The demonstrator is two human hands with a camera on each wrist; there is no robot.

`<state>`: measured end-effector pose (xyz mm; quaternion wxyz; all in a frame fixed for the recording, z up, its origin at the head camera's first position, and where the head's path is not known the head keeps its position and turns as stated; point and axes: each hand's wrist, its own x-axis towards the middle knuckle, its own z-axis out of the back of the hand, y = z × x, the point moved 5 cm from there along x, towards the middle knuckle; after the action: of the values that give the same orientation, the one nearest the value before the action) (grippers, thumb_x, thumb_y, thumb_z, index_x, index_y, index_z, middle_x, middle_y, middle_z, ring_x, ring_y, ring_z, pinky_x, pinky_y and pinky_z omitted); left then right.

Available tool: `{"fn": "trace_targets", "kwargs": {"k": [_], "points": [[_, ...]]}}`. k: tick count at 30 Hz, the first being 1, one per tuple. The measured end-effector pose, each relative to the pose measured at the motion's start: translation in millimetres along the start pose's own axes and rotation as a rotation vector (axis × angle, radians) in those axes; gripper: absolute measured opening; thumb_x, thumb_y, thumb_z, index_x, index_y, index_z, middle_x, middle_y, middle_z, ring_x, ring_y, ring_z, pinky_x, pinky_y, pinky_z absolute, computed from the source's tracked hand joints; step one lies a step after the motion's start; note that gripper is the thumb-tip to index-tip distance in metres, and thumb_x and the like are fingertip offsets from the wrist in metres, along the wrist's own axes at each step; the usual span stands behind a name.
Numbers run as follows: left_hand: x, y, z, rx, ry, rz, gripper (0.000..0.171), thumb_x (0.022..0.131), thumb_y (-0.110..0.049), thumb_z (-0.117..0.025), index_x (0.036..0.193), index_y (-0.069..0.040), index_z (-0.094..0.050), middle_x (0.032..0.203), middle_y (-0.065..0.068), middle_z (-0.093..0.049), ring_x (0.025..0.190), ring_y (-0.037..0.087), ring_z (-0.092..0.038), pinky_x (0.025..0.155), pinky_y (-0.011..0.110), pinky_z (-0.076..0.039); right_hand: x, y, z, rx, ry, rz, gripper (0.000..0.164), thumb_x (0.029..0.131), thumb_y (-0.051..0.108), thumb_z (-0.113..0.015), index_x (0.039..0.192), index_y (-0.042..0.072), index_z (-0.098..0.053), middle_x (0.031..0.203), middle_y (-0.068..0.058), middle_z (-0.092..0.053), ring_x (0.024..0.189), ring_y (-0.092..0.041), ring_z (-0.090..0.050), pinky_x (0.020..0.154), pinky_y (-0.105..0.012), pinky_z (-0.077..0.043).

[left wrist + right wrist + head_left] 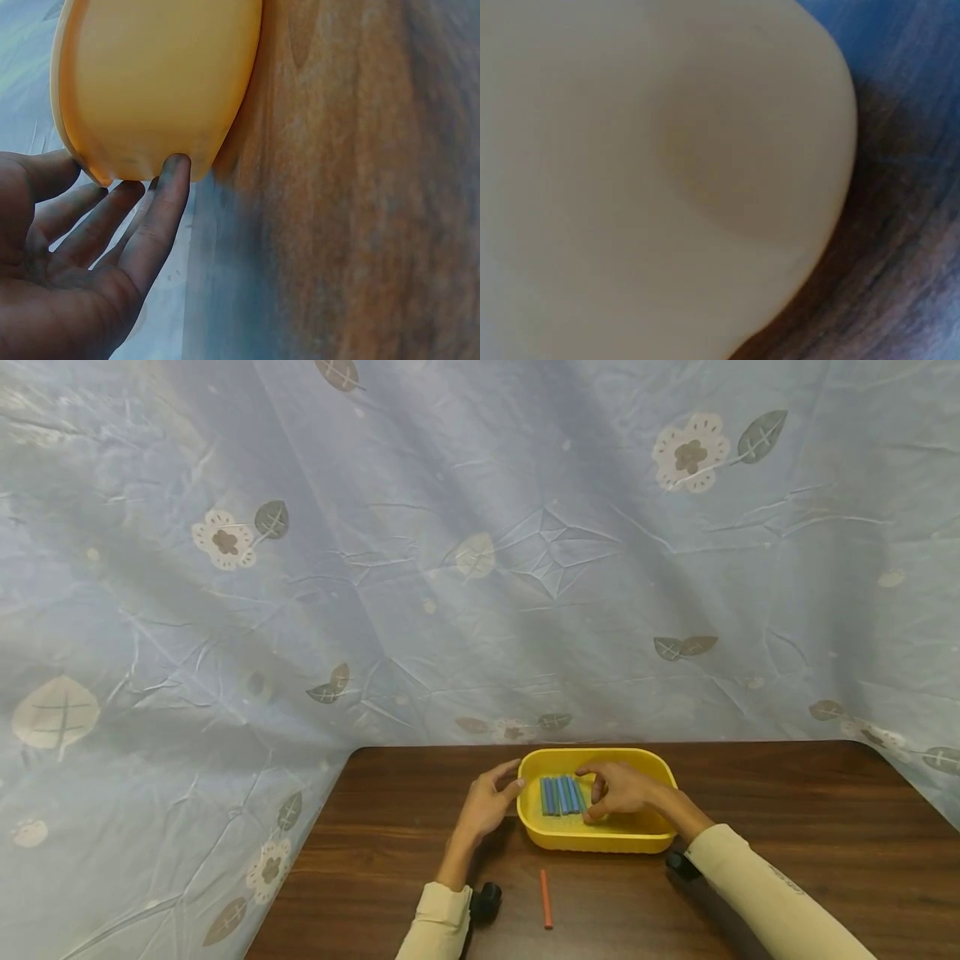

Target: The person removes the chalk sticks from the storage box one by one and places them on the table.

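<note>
Floral cloth [465,635] behind a dark wooden table [360,843]

One yellow plastic basin [600,842] stands upright on the table near its far edge. Inside, toward its left end, a row of blue and green sticks [557,796] lies side by side on the basin floor.

Right hand [618,789] reaches in over the right side. Its thumb and index finger are curved and apart, with the rightmost green stick [581,798] between their tips, one at each end; whether they clamp it cannot be told. The right wrist view shows mostly a blurred pale surface.

Left hand [485,800] is outside the left end, fingers extended and spread; the left wrist view shows fingertips against the basin wall, holding no stick.

An orange-red stick [546,900] lies on the table in front of the basin, well apart from both hands.
</note>
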<state>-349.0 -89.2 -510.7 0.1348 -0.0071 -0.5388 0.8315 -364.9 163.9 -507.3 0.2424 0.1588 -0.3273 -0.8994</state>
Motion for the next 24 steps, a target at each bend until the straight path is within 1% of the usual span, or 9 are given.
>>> {"fn": "trace_targets", "kwargs": {"k": [6, 10, 15, 22, 24], "points": [[0.0, -0.2, 1.3, 0.009, -0.004, -0.005, 0.045, 0.108, -0.025, -0.066, 0.152, -0.012, -0.063, 0.152, 0.017, -0.064, 0.141, 0.039, -0.059, 0.115, 0.059, -0.051, 1.4, 2.0, -1.0, 0.001, 0.009, -0.005, 0.084, 0.083, 0.021, -0.092, 0.153, -0.006, -0.053, 0.089, 0.001, -0.070, 0.075, -0.013, -0.063, 0.066, -0.029, -0.052], [0.2, -0.9, 1.4, 0.009, -0.002, -0.009, 0.047, 0.108, -0.024, -0.066, 0.152, -0.010, -0.062, 0.152, 0.017, -0.064, 0.143, 0.040, -0.058, 0.116, 0.060, -0.049, 2.6, 2.5, -1.7, -0.002, 0.010, -0.008, 0.083, 0.083, 0.021, -0.092, 0.152, -0.005, -0.054, 0.088, 0.001, -0.069, 0.074, -0.013, -0.062, 0.065, -0.028, -0.050], [0.5, -1.0, 0.8, 0.009, -0.004, -0.008, 0.047, 0.108, -0.025, -0.066, 0.152, -0.009, -0.061, 0.152, 0.017, -0.064, 0.143, 0.041, -0.058, 0.117, 0.062, -0.048, 4.2, 2.2, -1.8, -0.021, 0.010, 0.000, 0.080, 0.084, 0.022, -0.092, 0.149, -0.006, -0.056, 0.086, 0.001, -0.068, 0.072, -0.012, -0.059, 0.064, -0.027, -0.047], [0.8, 1.6, -0.1, 0.020, -0.010, -0.004, 0.044, 0.109, -0.026, -0.066, 0.151, -0.017, -0.063, 0.151, 0.015, -0.065, 0.143, 0.040, -0.058, 0.118, 0.062, -0.047, 4.8, 3.0, -1.5, -0.017, 0.005, 0.002, 0.080, 0.083, 0.024, -0.093, 0.148, -0.006, -0.058, 0.083, 0.002, -0.068, 0.071, -0.012, -0.060, 0.064, -0.027, -0.048], [1.3, 2.3, -0.3, 0.019, -0.010, -0.007, 0.044, 0.109, -0.026, -0.066, 0.151, -0.017, -0.063, 0.151, 0.016, -0.065, 0.143, 0.041, -0.058, 0.118, 0.063, -0.047, 4.7, 3.5, -1.4, -0.006, 0.002, -0.003, 0.080, 0.083, 0.023, -0.093, 0.148, -0.007, -0.058, 0.084, 0.001, -0.068, 0.073, -0.013, -0.060, 0.064, -0.028, -0.048]]}}
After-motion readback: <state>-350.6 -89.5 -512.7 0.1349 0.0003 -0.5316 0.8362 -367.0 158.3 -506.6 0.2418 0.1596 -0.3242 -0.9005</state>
